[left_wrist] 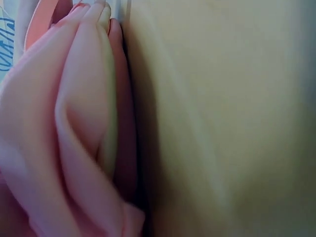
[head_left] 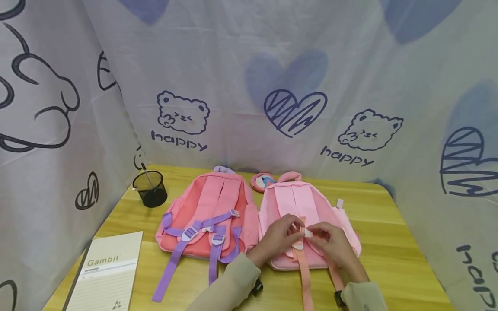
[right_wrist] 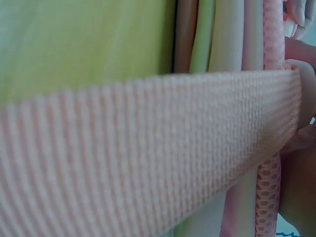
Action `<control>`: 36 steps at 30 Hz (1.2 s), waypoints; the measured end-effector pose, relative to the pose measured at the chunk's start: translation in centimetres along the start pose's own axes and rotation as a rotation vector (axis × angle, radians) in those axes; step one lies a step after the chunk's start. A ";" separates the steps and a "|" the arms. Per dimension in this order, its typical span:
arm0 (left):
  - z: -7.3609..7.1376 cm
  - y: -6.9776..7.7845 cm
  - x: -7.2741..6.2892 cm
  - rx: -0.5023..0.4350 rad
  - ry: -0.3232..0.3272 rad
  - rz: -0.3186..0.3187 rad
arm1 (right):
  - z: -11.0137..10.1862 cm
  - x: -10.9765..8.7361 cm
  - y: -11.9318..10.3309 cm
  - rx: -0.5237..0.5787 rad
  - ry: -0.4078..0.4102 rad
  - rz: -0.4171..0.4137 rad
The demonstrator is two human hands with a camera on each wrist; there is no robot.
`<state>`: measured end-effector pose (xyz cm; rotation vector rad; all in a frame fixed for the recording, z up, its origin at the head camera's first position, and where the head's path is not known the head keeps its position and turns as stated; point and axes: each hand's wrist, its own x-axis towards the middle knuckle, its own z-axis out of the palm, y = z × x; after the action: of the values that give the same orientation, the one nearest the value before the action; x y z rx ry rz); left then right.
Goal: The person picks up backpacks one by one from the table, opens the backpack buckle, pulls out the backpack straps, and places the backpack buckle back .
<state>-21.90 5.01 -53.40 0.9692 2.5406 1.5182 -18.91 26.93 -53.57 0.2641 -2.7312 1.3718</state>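
A light pink backpack (head_left: pixel 288 203) lies with its shoulder-strap side up, fitted with peach webbing straps (head_left: pixel 305 276). Over its middle, both hands meet at a small white plastic buckle (head_left: pixel 308 233). My left hand (head_left: pixel 278 235) pinches the peach strap beside the buckle between thumb and forefinger; the fingers partly hide what they grip. From the other side my right hand (head_left: pixel 334 242) holds the white buckle in its fingertips. Close up in the right wrist view, a peach strap (right_wrist: pixel 148 153) runs to the white buckle (right_wrist: pixel 307 91). The left wrist view shows the bag's folded pink side (left_wrist: pixel 84 108).
A coral-pink backpack (head_left: pixel 214 190) with purple straps (head_left: pixel 171 272) lies against the left side of the light pink one. A round plush charm (head_left: pixel 262 182) sits behind them. Further left are a black mesh pen cup (head_left: pixel 153 196) and a notebook (head_left: pixel 110 268) on the wooden table (head_left: pixel 397 255).
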 end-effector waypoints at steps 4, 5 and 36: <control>-0.2 -0.1 0.1 -0.009 -0.034 0.009 | 0.1 0.0 -0.2 0.009 0.007 -0.015; -0.3 -0.1 0.1 -0.016 -0.034 0.008 | 0.1 -0.1 -0.2 0.011 0.007 -0.021; -0.6 -1.8 0.3 -0.086 -0.069 -0.146 | 1.5 0.3 0.3 0.035 -0.066 0.128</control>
<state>-23.20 4.07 -54.47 0.7918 2.4189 1.5119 -19.20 25.84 -54.67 0.1416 -2.8248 1.4686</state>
